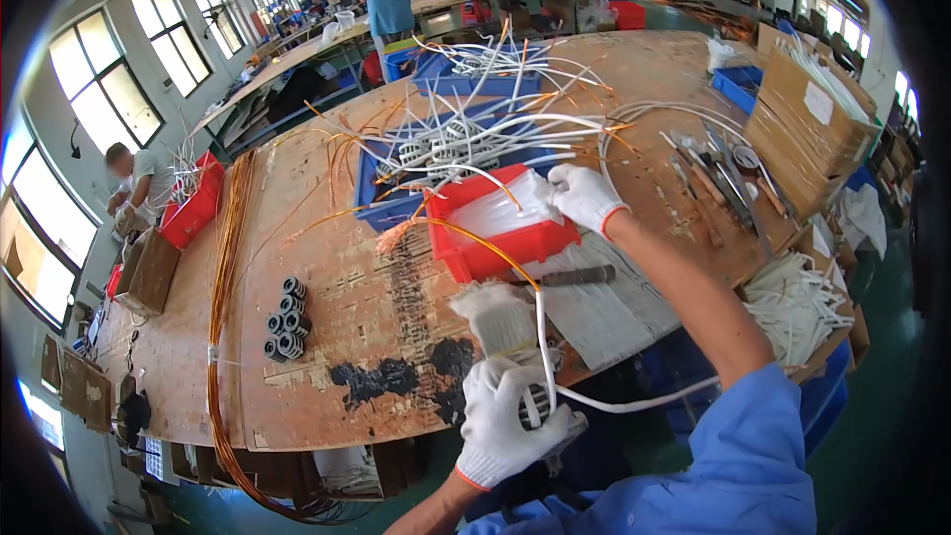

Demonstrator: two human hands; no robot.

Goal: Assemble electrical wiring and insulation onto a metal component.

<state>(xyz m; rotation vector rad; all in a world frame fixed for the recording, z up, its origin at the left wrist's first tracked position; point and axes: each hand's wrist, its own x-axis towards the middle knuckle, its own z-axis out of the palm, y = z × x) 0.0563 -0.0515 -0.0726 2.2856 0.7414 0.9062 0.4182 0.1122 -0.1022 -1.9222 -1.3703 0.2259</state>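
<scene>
My left hand (507,414), in a white glove, is closed around a ring-shaped grey coil (536,406) at the table's front edge; the fingers hide much of it. A white sleeved wire (543,337) rises from the coil. Its bare orange part (495,253) arches over the red bin (461,260) and ends in frayed copper strands (396,236). Another white lead (644,404) runs off to the right. At the bin's far right corner, my gloved right hand (586,196) has its fingers closed on translucent white plastic strips (505,206) lying inside.
Blue trays (371,200) with wired coils stand behind the red bin. Small dark rings (288,322) and a copper wire bundle (223,287) lie left. Hand tools (728,183) and a cardboard box (812,119) are right. Two people work at far left and behind.
</scene>
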